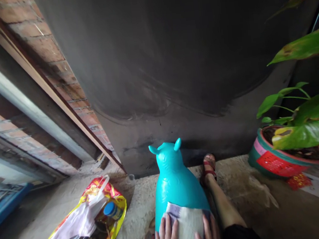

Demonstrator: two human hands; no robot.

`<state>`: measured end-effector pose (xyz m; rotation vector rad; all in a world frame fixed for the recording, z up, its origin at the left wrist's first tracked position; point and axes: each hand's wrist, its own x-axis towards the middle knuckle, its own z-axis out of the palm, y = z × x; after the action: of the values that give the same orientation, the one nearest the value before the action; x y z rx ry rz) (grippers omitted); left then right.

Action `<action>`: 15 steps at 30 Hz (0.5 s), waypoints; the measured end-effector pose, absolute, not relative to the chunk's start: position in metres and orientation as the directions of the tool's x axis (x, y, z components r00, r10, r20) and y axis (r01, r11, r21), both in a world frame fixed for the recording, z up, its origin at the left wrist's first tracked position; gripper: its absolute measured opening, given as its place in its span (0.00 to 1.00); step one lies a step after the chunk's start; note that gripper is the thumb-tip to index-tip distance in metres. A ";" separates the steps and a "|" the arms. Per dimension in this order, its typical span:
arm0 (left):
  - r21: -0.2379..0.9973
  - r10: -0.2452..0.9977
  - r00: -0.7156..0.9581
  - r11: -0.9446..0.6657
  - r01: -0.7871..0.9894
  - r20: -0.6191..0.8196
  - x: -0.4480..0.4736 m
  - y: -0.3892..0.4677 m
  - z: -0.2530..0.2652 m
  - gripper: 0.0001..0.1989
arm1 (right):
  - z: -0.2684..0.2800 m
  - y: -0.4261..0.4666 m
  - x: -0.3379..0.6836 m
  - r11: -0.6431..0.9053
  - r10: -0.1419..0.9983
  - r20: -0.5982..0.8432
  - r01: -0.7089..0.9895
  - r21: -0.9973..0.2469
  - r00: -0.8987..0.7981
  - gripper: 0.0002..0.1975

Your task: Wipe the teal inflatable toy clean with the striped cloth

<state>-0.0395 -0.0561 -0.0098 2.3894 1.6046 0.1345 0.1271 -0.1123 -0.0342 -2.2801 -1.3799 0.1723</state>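
Observation:
A shiny turquoise inflatable animal (170, 188) with two small ears stands upright between the legs in front of me. On its back lies a folded white cloth (190, 223) with a pale purple corner. My left hand (166, 237) rests on the cloth's left edge, fingers stretched and slightly apart. At the cloth's right edge, my right hand (208, 235) lies with its fingers extended and the thumb over the fabric. Both hands are cut off by the lower frame edge, and the toy's lower part is hidden.
A large dark panel (171, 69) stands just ahead. Left on the concrete floor sits a yellow-red bag (119, 228) with a blue-lidded jar (111, 209). A potted plant (255, 159) stands right. A sandalled foot (209, 165) is beside the toy; a brick wall (45, 47) rises left.

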 end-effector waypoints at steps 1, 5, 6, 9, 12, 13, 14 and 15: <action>0.291 0.901 0.424 -0.382 0.877 -0.095 -0.038 -0.046 -0.004 0.34 | -0.036 -0.104 0.131 -0.394 0.860 0.122 0.797 -0.458 0.495 0.28; 0.353 0.879 0.443 -0.364 0.862 -0.175 -0.020 -0.006 0.016 0.31 | -0.024 -0.046 0.152 -0.408 0.877 0.028 0.775 -0.482 0.479 0.32; 0.355 0.889 0.421 -0.340 0.871 -0.180 -0.015 0.002 0.019 0.31 | -0.017 -0.027 0.160 -0.388 0.897 0.000 0.788 -0.479 0.441 0.32; 0.363 0.919 0.362 -0.286 0.887 -0.159 -0.001 0.022 0.019 0.30 | 0.003 0.023 0.179 -0.324 0.937 -0.052 0.807 -0.494 0.345 0.31; 0.378 0.928 0.355 -0.291 0.879 -0.113 0.004 0.031 0.014 0.30 | 0.013 0.045 0.186 -0.329 0.936 -0.068 0.793 -0.513 0.345 0.31; 0.379 0.927 0.358 -0.294 0.877 -0.108 0.004 0.032 0.014 0.30 | 0.014 0.045 0.184 -0.342 0.931 -0.070 0.788 -0.512 0.359 0.31; 0.378 0.927 0.358 -0.293 0.878 -0.113 0.004 0.032 0.014 0.30 | 0.013 0.041 0.180 -0.363 0.922 -0.076 0.782 -0.507 0.378 0.31; 0.377 0.926 0.356 -0.289 0.880 -0.121 0.003 0.032 0.016 0.30 | 0.011 0.035 0.175 -0.393 0.909 -0.086 0.773 -0.498 0.407 0.31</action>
<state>0.0032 0.0316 0.0162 2.2460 1.5827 0.1696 0.1749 0.0347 0.0110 -2.2882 -1.4449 0.4919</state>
